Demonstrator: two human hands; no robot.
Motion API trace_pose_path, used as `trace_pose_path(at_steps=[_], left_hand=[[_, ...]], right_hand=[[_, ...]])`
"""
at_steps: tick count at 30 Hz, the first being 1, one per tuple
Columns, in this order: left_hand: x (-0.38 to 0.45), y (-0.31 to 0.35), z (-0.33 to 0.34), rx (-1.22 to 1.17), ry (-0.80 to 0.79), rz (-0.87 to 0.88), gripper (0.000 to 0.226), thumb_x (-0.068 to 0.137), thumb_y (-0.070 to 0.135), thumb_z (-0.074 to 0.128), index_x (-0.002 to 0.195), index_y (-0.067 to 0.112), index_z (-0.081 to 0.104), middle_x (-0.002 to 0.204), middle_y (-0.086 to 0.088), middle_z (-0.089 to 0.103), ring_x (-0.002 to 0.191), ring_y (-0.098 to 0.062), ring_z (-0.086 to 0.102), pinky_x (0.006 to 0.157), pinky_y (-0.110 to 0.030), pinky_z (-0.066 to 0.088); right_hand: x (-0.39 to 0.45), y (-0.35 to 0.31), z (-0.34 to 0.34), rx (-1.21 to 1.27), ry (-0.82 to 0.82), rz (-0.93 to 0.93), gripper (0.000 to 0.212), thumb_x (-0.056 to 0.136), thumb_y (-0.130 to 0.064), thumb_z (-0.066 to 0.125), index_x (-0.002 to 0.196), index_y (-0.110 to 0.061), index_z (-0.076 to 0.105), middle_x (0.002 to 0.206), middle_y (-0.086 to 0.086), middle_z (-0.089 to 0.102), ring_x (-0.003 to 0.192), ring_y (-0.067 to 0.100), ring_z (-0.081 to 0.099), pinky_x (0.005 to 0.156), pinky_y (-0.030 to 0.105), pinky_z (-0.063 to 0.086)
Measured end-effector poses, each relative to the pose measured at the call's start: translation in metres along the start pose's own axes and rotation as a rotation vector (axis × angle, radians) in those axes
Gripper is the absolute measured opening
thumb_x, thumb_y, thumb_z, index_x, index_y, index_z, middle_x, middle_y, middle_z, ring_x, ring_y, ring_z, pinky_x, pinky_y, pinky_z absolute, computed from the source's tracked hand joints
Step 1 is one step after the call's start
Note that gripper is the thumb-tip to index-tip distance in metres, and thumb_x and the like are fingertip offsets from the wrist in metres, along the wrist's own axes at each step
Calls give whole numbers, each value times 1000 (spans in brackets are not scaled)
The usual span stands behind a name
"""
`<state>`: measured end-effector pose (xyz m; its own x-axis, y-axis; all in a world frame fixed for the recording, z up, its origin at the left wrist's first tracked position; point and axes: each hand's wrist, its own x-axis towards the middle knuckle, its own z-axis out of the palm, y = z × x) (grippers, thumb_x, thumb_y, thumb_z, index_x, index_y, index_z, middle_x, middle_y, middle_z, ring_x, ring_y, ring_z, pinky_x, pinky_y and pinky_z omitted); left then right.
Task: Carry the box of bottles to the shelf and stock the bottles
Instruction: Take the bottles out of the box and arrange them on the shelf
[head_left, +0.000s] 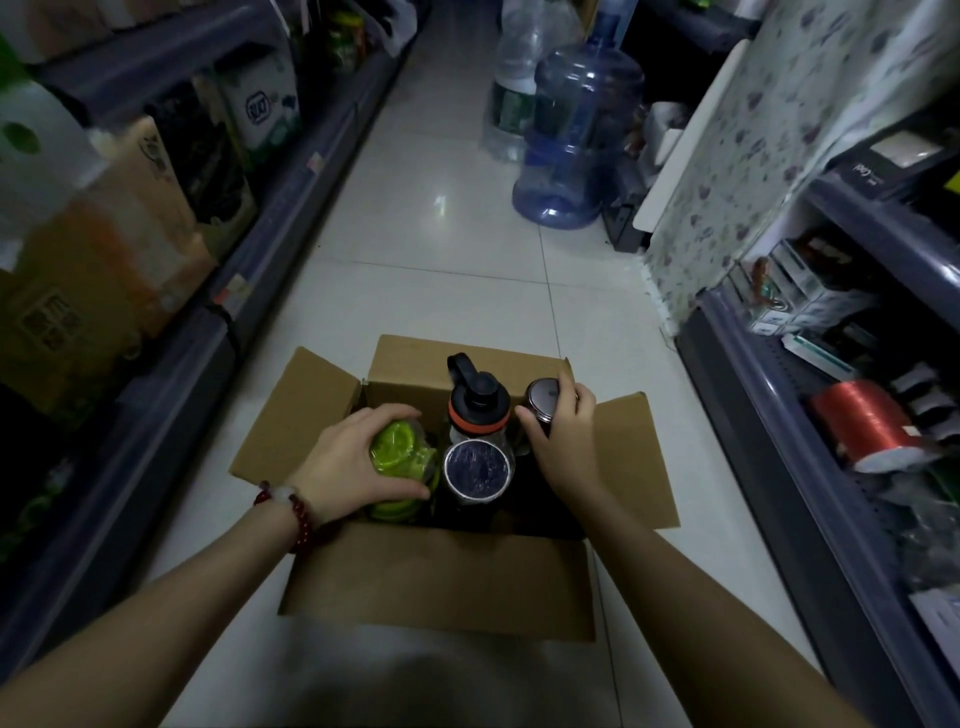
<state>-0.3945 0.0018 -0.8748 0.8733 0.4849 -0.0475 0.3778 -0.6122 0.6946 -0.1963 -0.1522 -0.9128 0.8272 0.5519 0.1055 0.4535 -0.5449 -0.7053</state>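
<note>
The left hand (347, 457) holds a green bottle (402, 457) in the box (436, 582); the right hand (563, 434) holds a brown-lidded bottle (543, 397).

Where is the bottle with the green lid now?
In the head view, the green-lidded bottle stands in the open box's left side, gripped by the left hand, beside the foil-topped bottle.

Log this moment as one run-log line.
stage: unpacking | box: open, on aisle floor | left hand: grips green-lidded bottle | right hand: grips brown-lidded bottle | both bottles in box
</note>
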Motion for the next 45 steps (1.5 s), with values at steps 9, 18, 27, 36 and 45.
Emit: trace_pose_path(at_steps=[9,18,27,36,45], left_hand=[[24,-9,-7,-258,279,-293,65,50,40,89,108,31,59,106,1,64,102,-21,61,89,-35,53],[53,52,-60,-227,307,-308,61,44,50,87,95,34,56,95,4,66,92,-17,63,85,-35,54],[74,209,-163,-170,242,-288,69,50,48,86,108,25,56,102,3,62,100,-20,60,91,-38,52],[98,395,-285,-173,192,-232,71,49,47,87,108,24,56,96,5,60,93,-17,58,84,-29,50],[128,580,-396,-178,104,-71,71,50,49,87,110,25,56,100,1,65,96,-21,62,86,-37,54]], right_hand=[[13,-4,-14,125,52,155,73,73,-31,80,133,-10,46,129,8,57,120,24,53,88,25,43],[19,-52,-75,159,48,206,55,71,-32,79,117,-17,56,109,0,64,102,18,60,85,28,49],[47,-172,-223,90,26,127,49,72,-34,79,111,-13,58,104,2,65,92,13,58,71,15,41],[77,-297,-391,110,11,120,42,68,-36,80,100,-15,61,91,0,65,84,14,59,69,20,41],[107,-413,-587,141,128,69,42,70,-31,81,102,-12,63,87,-5,61,80,9,57,73,25,47]])
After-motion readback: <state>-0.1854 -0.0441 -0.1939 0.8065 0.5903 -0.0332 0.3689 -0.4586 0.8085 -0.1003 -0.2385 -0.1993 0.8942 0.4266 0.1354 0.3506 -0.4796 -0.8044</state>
